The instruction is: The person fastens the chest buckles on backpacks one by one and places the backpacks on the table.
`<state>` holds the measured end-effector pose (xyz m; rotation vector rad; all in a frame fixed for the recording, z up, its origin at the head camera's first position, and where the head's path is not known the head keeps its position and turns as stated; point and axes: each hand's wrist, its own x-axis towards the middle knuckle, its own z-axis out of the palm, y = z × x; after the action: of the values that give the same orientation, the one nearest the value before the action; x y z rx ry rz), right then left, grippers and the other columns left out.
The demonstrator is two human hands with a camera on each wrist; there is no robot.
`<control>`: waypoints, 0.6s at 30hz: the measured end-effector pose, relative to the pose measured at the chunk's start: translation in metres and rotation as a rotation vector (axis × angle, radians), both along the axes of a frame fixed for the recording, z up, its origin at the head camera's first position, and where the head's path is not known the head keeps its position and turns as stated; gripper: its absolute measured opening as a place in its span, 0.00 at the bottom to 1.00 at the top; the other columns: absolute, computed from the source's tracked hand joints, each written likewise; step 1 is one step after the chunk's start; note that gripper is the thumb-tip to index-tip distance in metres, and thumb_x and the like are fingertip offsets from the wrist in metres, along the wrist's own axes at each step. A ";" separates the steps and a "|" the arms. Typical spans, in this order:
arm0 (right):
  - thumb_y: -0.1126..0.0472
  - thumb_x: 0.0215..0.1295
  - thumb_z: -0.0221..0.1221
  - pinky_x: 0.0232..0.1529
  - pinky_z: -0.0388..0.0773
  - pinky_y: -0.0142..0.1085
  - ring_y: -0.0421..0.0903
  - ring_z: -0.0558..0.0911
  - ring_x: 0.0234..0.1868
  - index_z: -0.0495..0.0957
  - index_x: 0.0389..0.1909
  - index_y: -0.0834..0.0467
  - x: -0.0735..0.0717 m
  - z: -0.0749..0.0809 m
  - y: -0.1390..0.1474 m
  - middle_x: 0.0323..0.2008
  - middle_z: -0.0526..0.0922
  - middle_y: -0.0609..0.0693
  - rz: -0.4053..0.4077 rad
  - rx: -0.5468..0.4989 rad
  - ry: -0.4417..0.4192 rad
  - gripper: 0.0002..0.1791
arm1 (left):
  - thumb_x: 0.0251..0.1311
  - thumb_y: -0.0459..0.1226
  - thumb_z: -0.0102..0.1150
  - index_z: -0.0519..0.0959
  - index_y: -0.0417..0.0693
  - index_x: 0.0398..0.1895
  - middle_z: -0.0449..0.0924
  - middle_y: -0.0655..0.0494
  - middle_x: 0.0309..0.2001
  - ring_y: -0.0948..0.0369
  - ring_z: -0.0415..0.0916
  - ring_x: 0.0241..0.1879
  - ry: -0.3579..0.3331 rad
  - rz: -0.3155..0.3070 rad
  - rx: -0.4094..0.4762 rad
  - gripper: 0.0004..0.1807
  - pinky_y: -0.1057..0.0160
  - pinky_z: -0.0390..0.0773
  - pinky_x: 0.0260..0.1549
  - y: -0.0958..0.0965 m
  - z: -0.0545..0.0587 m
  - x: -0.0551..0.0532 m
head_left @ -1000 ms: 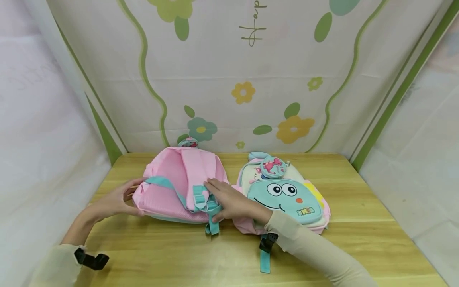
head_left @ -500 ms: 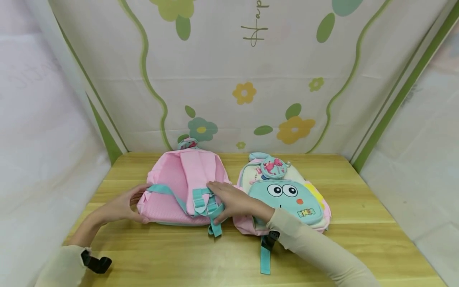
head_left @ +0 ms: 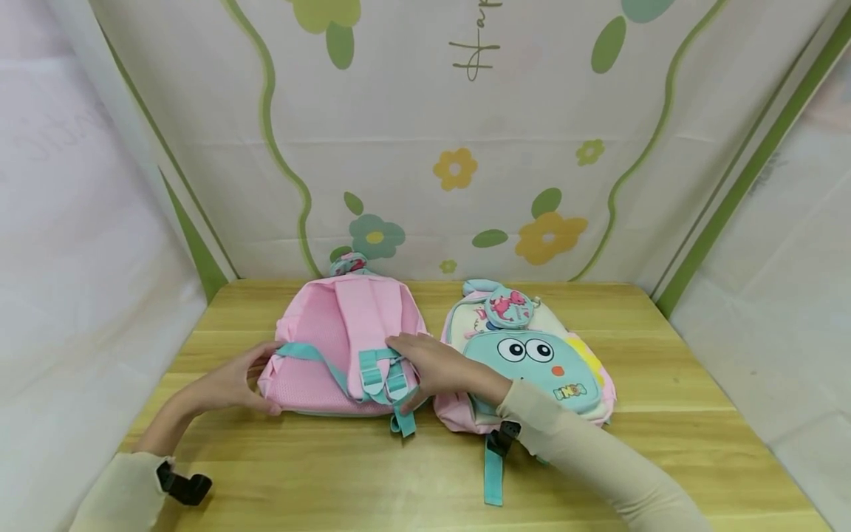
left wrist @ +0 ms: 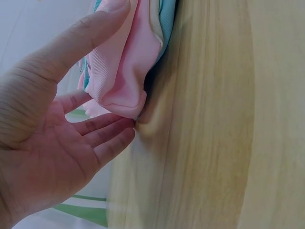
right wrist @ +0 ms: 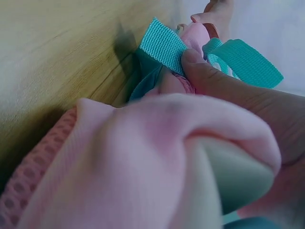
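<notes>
A pink backpack (head_left: 319, 310) lies back side up on the table's left half in the head view, teal straps and buckles (head_left: 382, 377) on top. At its lower left corner is my left hand (head_left: 229, 380); in the left wrist view its thumb lies over the pink fabric (left wrist: 128, 86) and its nearly straight fingers touch the corner from behind. My right hand (head_left: 442, 366) rests along the backpack's right edge, fingers extended, thumb spread low. In the right wrist view that thumb (right wrist: 205, 71) touches the teal webbing (right wrist: 164, 45); the other fingers are mostly hidden by pink fabric.
A second backpack (head_left: 525, 362) with a teal cartoon face lies front up to the right, partly under my right forearm; its teal strap (head_left: 493, 476) hangs toward me. Round charms (head_left: 349, 264) top the pink bag. A flowered cloth (head_left: 425, 111) backs the wooden table (head_left: 319, 480).
The pink backpack has shifted slightly right and turned a little, its lower edge now lying more level. My left hand has moved right with it; the right hand has moved only slightly.
</notes>
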<state>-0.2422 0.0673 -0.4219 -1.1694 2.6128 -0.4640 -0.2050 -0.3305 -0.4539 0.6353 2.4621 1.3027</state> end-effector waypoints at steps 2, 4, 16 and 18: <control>0.40 0.43 0.80 0.80 0.54 0.48 0.50 0.57 0.80 0.55 0.80 0.57 0.000 0.000 0.000 0.79 0.61 0.51 0.000 -0.002 -0.002 0.66 | 0.49 0.38 0.80 0.52 0.34 0.78 0.61 0.32 0.73 0.31 0.59 0.71 -0.006 -0.002 0.007 0.58 0.79 0.68 0.57 0.000 0.000 0.000; 0.41 0.43 0.81 0.80 0.54 0.48 0.50 0.58 0.80 0.56 0.79 0.57 0.001 0.001 0.000 0.78 0.62 0.51 -0.001 -0.004 -0.006 0.65 | 0.49 0.38 0.80 0.52 0.34 0.78 0.61 0.32 0.73 0.31 0.59 0.72 -0.008 -0.003 0.007 0.58 0.79 0.69 0.57 -0.001 -0.001 0.000; 0.41 0.44 0.80 0.79 0.56 0.48 0.51 0.58 0.80 0.58 0.79 0.57 -0.003 0.000 0.001 0.78 0.63 0.51 0.005 -0.035 -0.018 0.64 | 0.58 0.41 0.74 0.54 0.35 0.78 0.54 0.32 0.77 0.26 0.56 0.71 0.129 0.085 -0.074 0.51 0.28 0.66 0.63 0.018 0.034 -0.005; 0.41 0.44 0.80 0.79 0.55 0.48 0.52 0.58 0.80 0.58 0.79 0.58 -0.004 -0.001 0.001 0.78 0.63 0.52 0.010 -0.042 -0.019 0.64 | 0.59 0.43 0.73 0.56 0.37 0.78 0.56 0.34 0.76 0.29 0.58 0.71 0.158 0.097 -0.086 0.50 0.28 0.64 0.64 0.027 0.041 -0.008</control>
<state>-0.2458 0.0686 -0.4224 -1.1851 2.5917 -0.5274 -0.2126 -0.3036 -0.4125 0.6265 2.6916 1.2157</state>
